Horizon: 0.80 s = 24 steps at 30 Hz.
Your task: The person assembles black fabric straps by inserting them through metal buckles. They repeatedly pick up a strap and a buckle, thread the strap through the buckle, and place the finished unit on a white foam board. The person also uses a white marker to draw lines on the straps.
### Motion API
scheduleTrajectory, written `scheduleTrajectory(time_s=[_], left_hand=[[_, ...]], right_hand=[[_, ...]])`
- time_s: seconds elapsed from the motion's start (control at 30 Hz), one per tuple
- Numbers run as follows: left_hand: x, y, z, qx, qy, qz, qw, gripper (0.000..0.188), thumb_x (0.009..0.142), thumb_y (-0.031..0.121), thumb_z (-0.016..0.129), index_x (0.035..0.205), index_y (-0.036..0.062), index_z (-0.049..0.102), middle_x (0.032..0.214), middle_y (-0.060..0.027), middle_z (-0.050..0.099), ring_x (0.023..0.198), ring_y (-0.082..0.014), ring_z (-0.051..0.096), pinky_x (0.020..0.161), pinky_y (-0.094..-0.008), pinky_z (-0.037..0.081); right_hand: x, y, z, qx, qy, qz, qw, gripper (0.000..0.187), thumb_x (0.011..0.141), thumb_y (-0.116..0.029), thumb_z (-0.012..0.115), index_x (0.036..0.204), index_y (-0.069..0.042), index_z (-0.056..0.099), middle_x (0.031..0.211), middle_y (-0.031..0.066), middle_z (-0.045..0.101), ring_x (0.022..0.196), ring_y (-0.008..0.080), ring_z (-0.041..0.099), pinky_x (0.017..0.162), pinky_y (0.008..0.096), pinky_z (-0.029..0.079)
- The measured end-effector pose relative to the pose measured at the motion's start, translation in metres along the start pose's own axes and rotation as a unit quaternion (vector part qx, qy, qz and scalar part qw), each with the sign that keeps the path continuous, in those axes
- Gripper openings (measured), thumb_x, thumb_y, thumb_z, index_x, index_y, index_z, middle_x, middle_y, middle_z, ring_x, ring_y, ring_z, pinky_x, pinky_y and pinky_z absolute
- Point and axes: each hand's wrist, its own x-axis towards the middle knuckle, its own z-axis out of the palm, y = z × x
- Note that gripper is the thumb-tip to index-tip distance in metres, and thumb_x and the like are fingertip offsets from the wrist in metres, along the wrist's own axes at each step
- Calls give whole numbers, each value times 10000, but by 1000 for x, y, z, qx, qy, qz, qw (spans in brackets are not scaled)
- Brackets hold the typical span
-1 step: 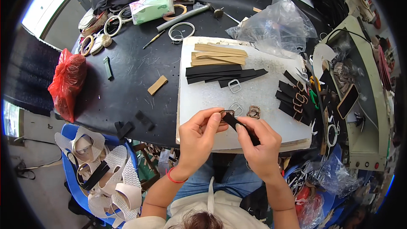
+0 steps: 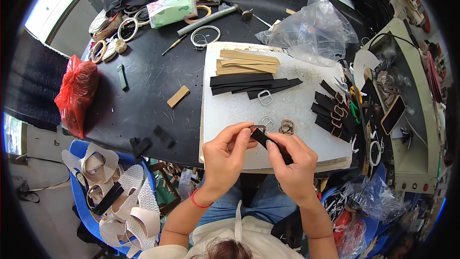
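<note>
Over the near edge of the white board (image 2: 306, 146), my left hand (image 2: 224, 152) pinches a dark metal buckle (image 2: 259, 126) between thumb and fingertips. My right hand (image 2: 294, 160) grips a black strap (image 2: 260, 136) whose upper end meets the buckle. Whether the strap passes right round the buckle's bar cannot be made out. Just past my fingers lie a pale buckle (image 2: 266, 123) and a few brownish ones (image 2: 287, 127) together. Another pale buckle (image 2: 265, 97) sits beside a pile of black strips (image 2: 239, 83). Tan strips (image 2: 247, 61) are stacked behind these.
Black straps with buckles (image 2: 338, 112) lie at the board's right, near scissors (image 2: 354, 91) and a phone (image 2: 393, 115). A clear plastic bag (image 2: 314, 29) covers the far right corner. At left are a red bag (image 2: 76, 96) and a blue tub (image 2: 79, 182) of pale straps.
</note>
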Motion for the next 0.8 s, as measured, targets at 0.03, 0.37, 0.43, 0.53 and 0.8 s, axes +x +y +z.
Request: scheduleTrajectory(time_s=[0.03,0.37,0.43,0.53,0.8], left_hand=[[-2,-2,1,41,13,31,999,188,908,40,579,1060,-54,637,923,-127,686,783,-153,679,716,-251,557],[5,6,-25,-58,-157,-95,981,292,832,9,678,1104,-11,573,1012,-79,645,880,-138,650,779,-246,532],[5,10,-23,-47,-189,-104,975,292,826,12,686,1092,-26,571,1021,-92,641,888,-140,648,780,-246,532],[4,16,-20,-41,-211,-120,969,306,823,12,692,1099,-46,574,1020,-107,637,879,-130,638,768,-237,526],[-3,10,-24,-37,-191,-128,972,256,795,-23,706,1039,-47,631,958,-103,664,855,-125,639,759,-235,534]], right_hand=[[1,1,1,0,-3,-6,1000,102,789,-26,670,889,-21,653,730,95,619,582,190,594,531,284,453],[17,2,-15,99,-133,104,981,61,826,-52,647,848,2,626,751,107,653,655,164,644,570,276,481],[18,0,-21,100,-180,118,972,81,833,-71,646,841,4,616,746,110,654,668,176,652,583,282,486],[16,-1,-20,83,-188,87,975,124,830,-104,658,850,1,595,741,116,651,675,217,656,593,303,490],[17,5,-40,5,-228,-1,974,177,799,-94,682,920,-38,567,802,70,655,776,231,642,775,320,449]])
